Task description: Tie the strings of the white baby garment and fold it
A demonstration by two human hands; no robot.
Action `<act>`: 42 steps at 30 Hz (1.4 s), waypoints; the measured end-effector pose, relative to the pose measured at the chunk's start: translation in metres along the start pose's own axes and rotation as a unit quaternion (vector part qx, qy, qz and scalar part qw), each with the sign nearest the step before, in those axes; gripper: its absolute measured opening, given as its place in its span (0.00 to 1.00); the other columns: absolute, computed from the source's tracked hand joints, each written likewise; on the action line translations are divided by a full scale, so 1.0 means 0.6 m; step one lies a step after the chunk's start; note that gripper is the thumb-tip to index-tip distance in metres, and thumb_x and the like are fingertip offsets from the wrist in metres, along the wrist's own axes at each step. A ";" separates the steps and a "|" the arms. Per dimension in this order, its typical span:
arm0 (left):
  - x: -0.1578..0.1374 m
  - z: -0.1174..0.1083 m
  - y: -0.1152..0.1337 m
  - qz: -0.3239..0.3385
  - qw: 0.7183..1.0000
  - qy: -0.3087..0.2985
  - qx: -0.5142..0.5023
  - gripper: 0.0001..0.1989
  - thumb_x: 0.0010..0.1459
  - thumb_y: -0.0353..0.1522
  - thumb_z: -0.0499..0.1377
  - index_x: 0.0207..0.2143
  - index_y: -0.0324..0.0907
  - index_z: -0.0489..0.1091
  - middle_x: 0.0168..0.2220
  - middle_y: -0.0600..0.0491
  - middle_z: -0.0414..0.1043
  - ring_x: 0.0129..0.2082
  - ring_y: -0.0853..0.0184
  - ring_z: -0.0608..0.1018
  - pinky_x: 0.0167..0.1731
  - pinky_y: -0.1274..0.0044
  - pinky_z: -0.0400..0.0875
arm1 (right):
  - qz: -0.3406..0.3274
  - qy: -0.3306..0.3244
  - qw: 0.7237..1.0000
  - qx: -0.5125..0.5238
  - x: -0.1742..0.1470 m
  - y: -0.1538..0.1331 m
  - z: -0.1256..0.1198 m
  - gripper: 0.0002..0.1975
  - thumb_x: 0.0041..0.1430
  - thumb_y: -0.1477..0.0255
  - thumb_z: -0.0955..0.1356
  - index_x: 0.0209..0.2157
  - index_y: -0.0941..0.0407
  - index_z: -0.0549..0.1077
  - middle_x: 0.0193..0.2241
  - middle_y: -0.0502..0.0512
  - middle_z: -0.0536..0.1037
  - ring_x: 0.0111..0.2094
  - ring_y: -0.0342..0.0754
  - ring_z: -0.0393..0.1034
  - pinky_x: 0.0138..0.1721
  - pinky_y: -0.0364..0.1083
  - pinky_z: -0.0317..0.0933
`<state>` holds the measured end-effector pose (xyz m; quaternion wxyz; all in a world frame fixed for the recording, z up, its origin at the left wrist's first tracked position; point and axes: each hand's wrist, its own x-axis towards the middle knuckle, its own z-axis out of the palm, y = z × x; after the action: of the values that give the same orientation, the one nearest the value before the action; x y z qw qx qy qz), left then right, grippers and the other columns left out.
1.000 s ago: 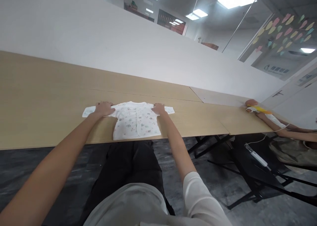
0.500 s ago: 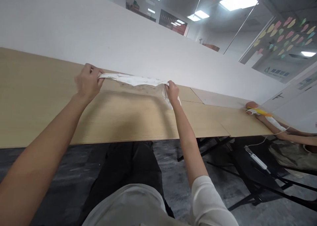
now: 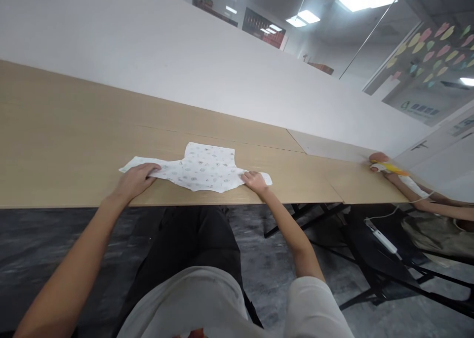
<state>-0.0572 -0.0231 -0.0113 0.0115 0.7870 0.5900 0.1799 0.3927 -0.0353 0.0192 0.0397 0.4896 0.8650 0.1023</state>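
Note:
A small white baby top (image 3: 209, 167) printed with tiny motifs lies spread on the wooden table, its two sleeves reaching out to left and right. On the left sleeve is my left hand (image 3: 136, 181), fingers bent over the cloth near its inner part. My right hand (image 3: 255, 181) pinches the other sleeve close to the body of the garment, and the sleeve's end shows beyond my fingers. The wide body panel lies between both hands, toward the far side.
The pale wooden table (image 3: 74, 130) meets a white wall (image 3: 166, 56) at the back. Another person's arms (image 3: 407, 190) rest at the far right, near a yellow and white item (image 3: 392, 169). Black folding chairs (image 3: 381, 259) stand below, with a white power strip (image 3: 385, 241) and cable.
Both hands have come down and nearer to me. The baby top, earlier stretched and lifted in a narrow band above the table, now lies flat with its body spread out.

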 end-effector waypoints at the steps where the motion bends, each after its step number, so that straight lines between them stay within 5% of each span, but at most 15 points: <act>1: -0.006 0.003 -0.004 -0.009 1.000 0.002 -0.003 0.24 0.61 0.32 0.46 0.55 0.37 0.71 0.59 0.43 0.73 0.59 0.57 0.73 0.60 0.69 0.63 | 0.024 -0.004 1.000 0.004 -0.008 -0.001 0.006 0.14 0.69 0.80 0.60 0.46 0.60 0.76 0.44 0.67 0.79 0.44 0.54 0.72 0.45 0.48 0.64; 6: -0.020 0.012 -0.022 -0.044 0.999 0.011 -0.004 0.29 0.65 0.36 0.41 0.59 0.37 0.72 0.64 0.45 0.69 0.64 0.60 0.70 0.64 0.70 0.59 | 0.246 0.015 0.968 0.052 -0.030 0.007 0.028 0.18 0.66 0.81 0.61 0.52 0.60 0.75 0.48 0.68 0.78 0.47 0.54 0.74 0.43 0.47 0.64; 11: -0.021 0.012 -0.023 -0.084 0.996 -0.004 0.014 0.28 0.67 0.37 0.42 0.61 0.42 0.72 0.66 0.47 0.65 0.64 0.59 0.69 0.63 0.67 0.60 | 0.447 0.086 0.878 0.148 -0.039 0.018 0.036 0.21 0.65 0.81 0.58 0.52 0.62 0.75 0.49 0.70 0.78 0.45 0.54 0.76 0.43 0.47 0.65; 16: -0.022 0.004 -0.009 -0.104 0.994 -0.018 0.036 0.29 0.67 0.36 0.41 0.63 0.39 0.69 0.67 0.44 0.63 0.67 0.55 0.66 0.65 0.62 0.55 | 0.545 0.137 0.798 0.220 -0.042 0.023 0.038 0.22 0.63 0.81 0.58 0.52 0.63 0.76 0.45 0.69 0.80 0.44 0.56 0.76 0.43 0.47 0.65; 23: -0.023 -0.004 -0.006 -0.149 0.989 -0.018 -0.003 0.28 0.67 0.35 0.41 0.60 0.41 0.72 0.67 0.46 0.64 0.67 0.55 0.64 0.63 0.59 0.57 | 0.547 0.182 0.769 0.275 -0.047 0.029 0.040 0.22 0.62 0.77 0.60 0.54 0.61 0.76 0.46 0.67 0.81 0.47 0.58 0.76 0.46 0.49 0.65; 31: -0.031 -0.009 0.005 -0.217 0.976 0.033 -0.007 0.32 0.67 0.45 0.42 0.59 0.36 0.73 0.63 0.34 0.65 0.61 0.41 0.65 0.59 0.49 0.57 | 0.573 0.263 0.689 0.358 -0.053 0.043 0.048 0.22 0.65 0.71 0.58 0.48 0.63 0.79 0.46 0.69 0.81 0.48 0.58 0.75 0.48 0.48 0.64; 36: -0.032 -0.009 0.013 -0.265 0.963 0.055 -0.010 0.35 0.65 0.46 0.46 0.67 0.35 0.62 0.68 0.30 0.56 0.65 0.38 0.60 0.61 0.47 0.53 | 0.537 0.294 0.703 0.362 -0.052 0.042 0.055 0.19 0.56 0.70 0.66 0.47 0.62 0.78 0.37 0.61 0.81 0.38 0.53 0.74 0.43 0.46 0.64; 42: -0.025 0.001 -0.007 -0.248 0.968 0.020 -0.001 0.33 0.65 0.45 0.45 0.64 0.36 0.66 0.68 0.32 0.57 0.65 0.39 0.60 0.61 0.47 0.53 | 0.464 0.357 0.718 0.377 -0.017 -0.002 0.009 0.19 0.61 0.73 0.64 0.50 0.63 0.77 0.34 0.58 0.80 0.32 0.47 0.71 0.40 0.45 0.65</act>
<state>-0.0644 -0.0356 -0.0167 0.0448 0.6122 0.7669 0.1873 0.3979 -0.0437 0.0131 -0.5120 0.7315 0.4464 -0.0593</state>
